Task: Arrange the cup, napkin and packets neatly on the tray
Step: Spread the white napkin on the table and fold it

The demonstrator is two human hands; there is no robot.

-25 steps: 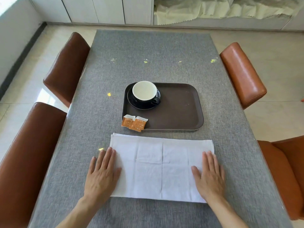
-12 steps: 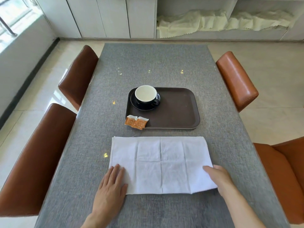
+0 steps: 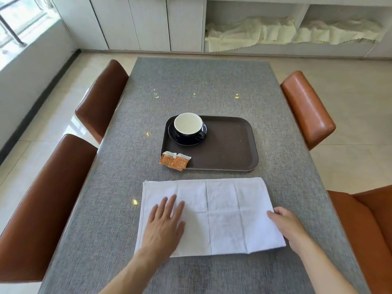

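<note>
I'm folding the white cloth napkin [image 3: 210, 215] on the grey worktop [image 3: 118, 166]: left hand [image 3: 164, 227] flat, released; right hand [image 3: 286, 224] pinching its edge, ready to fold leftward.

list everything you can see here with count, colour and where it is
tray: 1, dark brown, table centre
cup: 1, black with white inside, on saucer
saucer: 1, black, tray's far left corner
packets: 2, orange, overlapping the tray's near left corner
napkin: 1, white, flat on table before tray
table: 1, grey cloth cover
chairs: 4, brown, two each side
cloth: pale, in far shelf
left hand: flat on napkin's left part
right hand: at napkin's right edge
</note>
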